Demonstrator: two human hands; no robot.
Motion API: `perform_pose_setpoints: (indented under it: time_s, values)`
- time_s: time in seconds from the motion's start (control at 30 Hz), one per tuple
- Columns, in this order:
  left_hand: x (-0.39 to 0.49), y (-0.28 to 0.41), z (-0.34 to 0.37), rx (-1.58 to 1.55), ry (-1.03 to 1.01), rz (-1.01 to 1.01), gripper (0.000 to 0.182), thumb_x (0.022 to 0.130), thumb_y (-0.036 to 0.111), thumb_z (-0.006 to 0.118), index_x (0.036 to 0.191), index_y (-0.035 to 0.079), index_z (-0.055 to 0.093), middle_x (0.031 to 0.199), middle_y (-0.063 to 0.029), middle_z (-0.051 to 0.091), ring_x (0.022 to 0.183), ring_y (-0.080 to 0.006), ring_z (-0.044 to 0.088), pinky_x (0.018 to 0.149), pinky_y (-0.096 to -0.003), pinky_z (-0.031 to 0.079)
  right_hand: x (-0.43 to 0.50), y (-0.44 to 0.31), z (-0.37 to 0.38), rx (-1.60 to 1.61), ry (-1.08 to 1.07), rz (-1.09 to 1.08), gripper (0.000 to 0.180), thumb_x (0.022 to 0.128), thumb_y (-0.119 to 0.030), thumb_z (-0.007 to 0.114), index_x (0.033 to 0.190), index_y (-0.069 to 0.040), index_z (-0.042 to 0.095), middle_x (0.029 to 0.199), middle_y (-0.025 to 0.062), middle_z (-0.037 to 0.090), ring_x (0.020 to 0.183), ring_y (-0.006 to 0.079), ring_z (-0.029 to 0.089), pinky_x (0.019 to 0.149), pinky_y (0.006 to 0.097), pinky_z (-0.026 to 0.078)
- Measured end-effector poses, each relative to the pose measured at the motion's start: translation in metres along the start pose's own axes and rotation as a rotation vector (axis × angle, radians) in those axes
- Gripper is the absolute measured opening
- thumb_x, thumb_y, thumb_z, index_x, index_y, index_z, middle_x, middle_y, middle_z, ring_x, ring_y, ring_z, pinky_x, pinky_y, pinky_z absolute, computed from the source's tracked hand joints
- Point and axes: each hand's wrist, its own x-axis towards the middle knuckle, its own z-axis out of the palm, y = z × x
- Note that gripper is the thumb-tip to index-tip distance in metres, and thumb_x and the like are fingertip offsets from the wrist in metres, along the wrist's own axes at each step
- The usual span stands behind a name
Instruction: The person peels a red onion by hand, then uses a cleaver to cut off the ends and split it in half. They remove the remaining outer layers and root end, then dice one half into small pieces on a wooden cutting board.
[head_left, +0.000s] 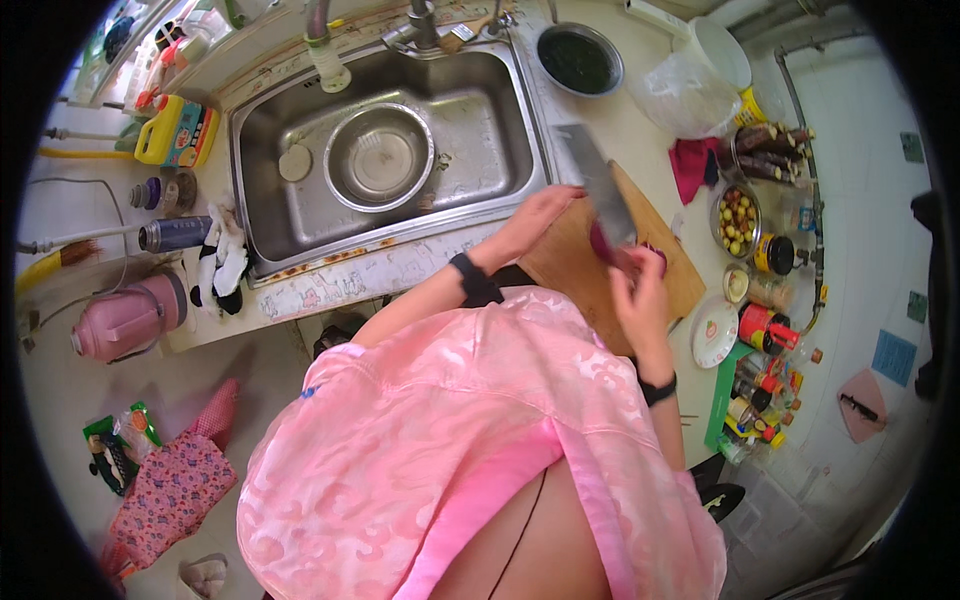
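Observation:
My right hand (642, 289) grips a kitchen cleaver (600, 184) above a wooden cutting board (570, 259). The steel blade points away from me, up and to the left. Dark purple pieces, maybe red onion (598, 241), show beside the blade, and more purple (654, 259) is at my right fingers. The blade and my fingers partly cover them. My left hand (541, 214) is over the board's left edge, its fingers stretched towards the blade. Nothing is visible in it, and I cannot tell whether its fingertips touch the cleaver.
Left of the board is a steel sink (480, 150) with a metal basin (379, 157) in it. A bowl of dark liquid (579, 60) stands behind the board. Along the right are a bowl of small round fruits (736, 220), a white plate (714, 334) and several bottles (757, 397).

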Motion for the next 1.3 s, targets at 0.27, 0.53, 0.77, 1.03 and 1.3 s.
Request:
perform_pose_setpoints:
  time_s: [0.27, 0.53, 0.77, 1.03, 1.3]
  values:
    - [-0.049, 0.031, -0.132, -0.647, 0.935, -0.056, 0.025, 0.106, 0.018, 0.042, 0.127, 0.005, 0.042, 0.123, -0.0115, 0.056, 0.107, -0.025, 0.06, 0.086, -0.0407, 0.054, 0.131, -0.092, 0.18, 0.175, -0.496, -0.385, 0.029, 0.09, -0.021, 0.065, 0.111, -0.003, 0.053, 0.107, 0.0192, 0.061, 0.101, 0.0382, 0.059, 0.083, 0.0448, 0.047]
    - [-0.065, 0.057, -0.238, -0.647, 1.03, 0.045, 0.032, 0.106, 0.026, 0.04, 0.135, 0.011, 0.04, 0.128, -0.0074, 0.055, 0.107, -0.0258, 0.061, 0.079, -0.0457, 0.058, 0.342, -0.159, 0.299, -0.402, -0.17, -0.419, 0.036, 0.093, -0.027, 0.059, 0.108, 0.006, 0.058, 0.103, 0.0243, 0.063, 0.099, 0.0407, 0.061, 0.085, 0.0477, 0.051]
    - [-0.048, 0.065, -0.266, -0.69, 1.049, 0.129, 0.032, 0.107, 0.032, 0.036, 0.129, 0.008, 0.042, 0.121, -0.0097, 0.057, 0.094, -0.0235, 0.062, 0.069, -0.0393, 0.057, 0.351, -0.164, 0.331, -0.471, -0.381, -0.185, 0.025, 0.091, -0.009, 0.049, 0.106, 0.007, 0.06, 0.107, 0.0272, 0.068, 0.1, 0.0424, 0.067, 0.086, 0.047, 0.054]
    - [-0.054, 0.053, -0.269, -0.699, 1.094, 0.091, 0.032, 0.107, 0.033, 0.036, 0.125, 0.008, 0.043, 0.114, -0.0089, 0.06, 0.088, -0.0229, 0.064, 0.065, -0.0375, 0.057, 0.322, -0.154, 0.312, -0.27, 0.306, -0.67, 0.037, 0.089, -0.022, 0.067, 0.112, 0.005, 0.057, 0.09, 0.0169, 0.059, 0.08, 0.0326, 0.06, 0.073, 0.0408, 0.051]
    - [-0.06, 0.042, -0.26, -0.675, 1.08, -0.071, 0.027, 0.104, 0.031, 0.047, 0.123, 0.012, 0.048, 0.103, -0.0027, 0.061, 0.077, -0.0159, 0.06, 0.062, -0.0316, 0.055, 0.286, -0.183, 0.354, 1.625, -0.885, 0.902, 0.023, 0.103, -0.025, 0.05, 0.099, -0.005, 0.06, 0.07, -0.001, 0.049, 0.058, 0.0119, 0.048, 0.054, 0.0243, 0.04]
